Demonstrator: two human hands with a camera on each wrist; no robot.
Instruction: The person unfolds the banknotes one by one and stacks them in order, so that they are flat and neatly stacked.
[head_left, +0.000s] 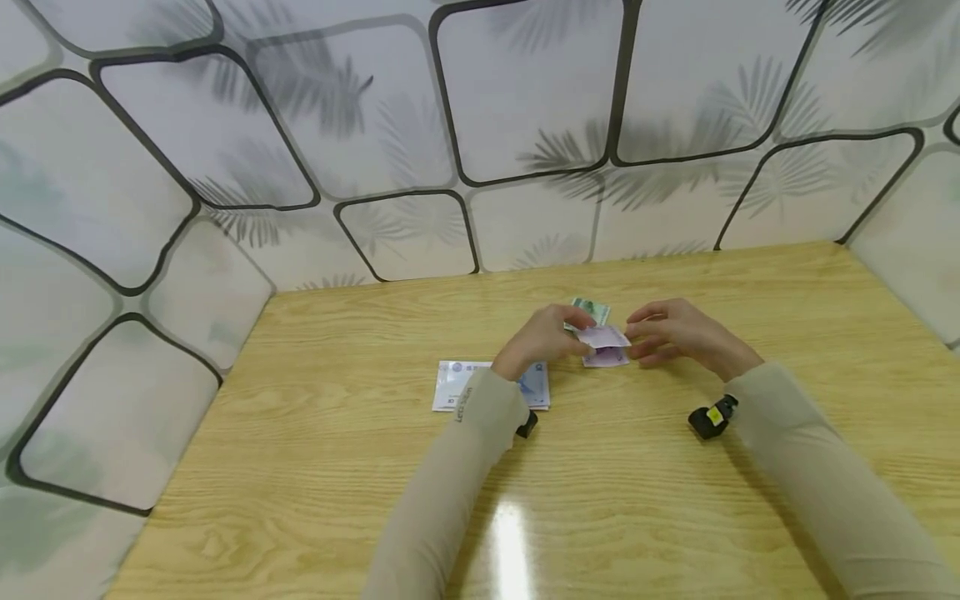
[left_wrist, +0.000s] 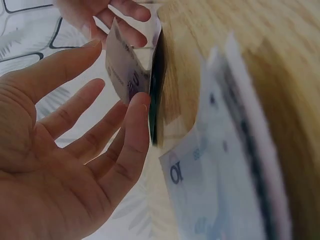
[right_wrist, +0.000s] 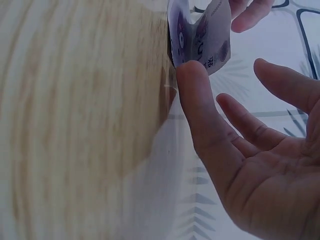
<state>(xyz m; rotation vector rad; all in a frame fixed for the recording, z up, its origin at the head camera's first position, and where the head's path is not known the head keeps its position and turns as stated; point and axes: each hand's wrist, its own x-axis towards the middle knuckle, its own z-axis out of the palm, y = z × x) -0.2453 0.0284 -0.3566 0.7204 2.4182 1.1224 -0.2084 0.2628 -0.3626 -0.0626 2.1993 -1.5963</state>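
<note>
A small purple banknote (head_left: 604, 337) with a fold across it lies near the middle of the table, its upper half raised off the lower one. On its left is my left hand (head_left: 550, 335), fingers spread, with one fingertip at the note's edge in the left wrist view; whether it touches is hard to tell. From the right, my right hand (head_left: 678, 335) comes up to the same note with parted fingers, one fingertip (right_wrist: 192, 75) overlapping its edge in the right wrist view. A green banknote (head_left: 592, 310) lies just behind, partly covered.
Larger pale-blue banknotes (head_left: 450, 385) lie in a stack under my left wrist, partly hidden by the sleeve; a 10 (left_wrist: 176, 172) shows on one. The wooden table (head_left: 315, 467) meets a patterned wall (head_left: 525, 92) at the back. Dark wrist devices (head_left: 707, 422) sit by both cuffs.
</note>
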